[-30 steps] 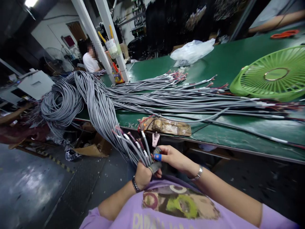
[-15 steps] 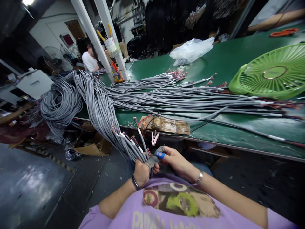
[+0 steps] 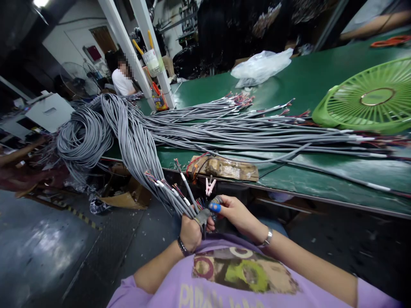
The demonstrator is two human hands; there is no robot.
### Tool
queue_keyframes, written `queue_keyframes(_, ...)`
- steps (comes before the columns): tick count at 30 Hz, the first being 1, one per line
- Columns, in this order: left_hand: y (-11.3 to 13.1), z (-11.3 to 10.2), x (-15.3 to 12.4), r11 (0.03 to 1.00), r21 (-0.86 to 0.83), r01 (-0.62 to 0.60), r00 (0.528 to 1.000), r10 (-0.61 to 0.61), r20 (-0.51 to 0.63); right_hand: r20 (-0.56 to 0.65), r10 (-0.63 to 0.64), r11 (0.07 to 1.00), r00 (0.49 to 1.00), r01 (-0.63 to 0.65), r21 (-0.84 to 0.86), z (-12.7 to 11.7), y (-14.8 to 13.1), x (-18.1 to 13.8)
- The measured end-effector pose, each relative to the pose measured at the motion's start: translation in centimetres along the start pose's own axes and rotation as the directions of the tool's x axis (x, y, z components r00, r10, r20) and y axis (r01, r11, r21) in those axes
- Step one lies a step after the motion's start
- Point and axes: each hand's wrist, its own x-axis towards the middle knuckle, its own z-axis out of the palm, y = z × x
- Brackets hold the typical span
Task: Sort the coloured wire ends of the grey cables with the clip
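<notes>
My left hand (image 3: 190,231) is closed around a thick bundle of grey cables (image 3: 141,158) that hangs off the green table's edge, gripping it near the stripped ends with coloured wires. My right hand (image 3: 234,214), with blue tape on a fingertip, pinches the wire ends of one cable just right of the left hand. A small pink clip (image 3: 209,186) hangs at the table edge right above both hands.
The green table (image 3: 308,85) carries long grey cable runs (image 3: 257,132), a brown taped block (image 3: 224,167) at its near edge, a green fan grille (image 3: 369,100) and a plastic bag (image 3: 260,67). A cable coil (image 3: 81,137) lies left. A person in white (image 3: 123,81) sits far back.
The cable ends in my left hand have fanned and shifted slightly left. My right hand has moved a little lower and closer to the wire tips.
</notes>
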Motion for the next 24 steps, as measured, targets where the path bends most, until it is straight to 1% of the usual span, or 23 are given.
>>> queue_keyframes(3, 0.3, 0.1, 0.0, 0.999, -0.034, -0.011, 1.0, 0.01, -0.021, -0.056, -0.013, 0.998, 0.998, 0.016, 0.053, -0.4, 0.3, 0.2)
queue_keyframes(5, 0.6, 0.1, 0.1, 0.998, -0.056, -0.017, 1.0, 0.016, -0.024, -0.107, 0.004, 0.986, 0.994, 0.014, 0.168, -0.9, 0.5, 0.6)
queue_keyframes(7, 0.9, 0.1, 0.2, 0.997, -0.076, -0.017, 1.0, 0.016, -0.016, -0.146, 0.062, 0.955, 0.987, -0.016, 0.295, -1.3, 0.5, 1.3)
queue_keyframes(9, 1.2, 0.3, 0.3, 0.996, -0.087, -0.007, 1.0, 0.008, 0.004, -0.128, 0.135, 0.922, 0.982, -0.078, 0.379, -1.6, 0.2, 2.1)
queue_keyframes(11, 1.5, 0.6, 0.4, 0.995, -0.1, -0.001, 1.0, 0.003, 0.016, -0.059, 0.166, 0.9, 0.984, -0.127, 0.417, -1.5, -0.2, 2.9)
queue_keyframes(14, 1.9, 1.2, 0.6, 0.993, -0.115, -0.007, 1.0, 0.009, 0.024, 0.002, 0.111, 0.891, 0.994, -0.1, 0.442, -0.9, -0.7, 3.9)
queue_keyframes(17, 1.9, 1.7, 0.7, 0.995, -0.094, -0.013, 1.0, 0.013, 0.002, -0.009, 0.077, 0.87, 0.997, -0.062, 0.489, -0.3, -0.6, 4.5)
queue_keyframes(20, 1.7, 2.0, 0.7, 0.997, -0.082, -0.003, 0.999, 0.0, -0.032, -0.017, 0.117, 0.82, 0.993, -0.086, 0.566, 0.1, -0.3, 4.7)
queue_keyframes(24, 1.3, 2.0, 0.7, 0.998, -0.061, 0.004, 1.0, -0.006, -0.031, -0.044, 0.143, 0.77, 0.989, -0.083, 0.633, 0.5, -0.3, 4.9)
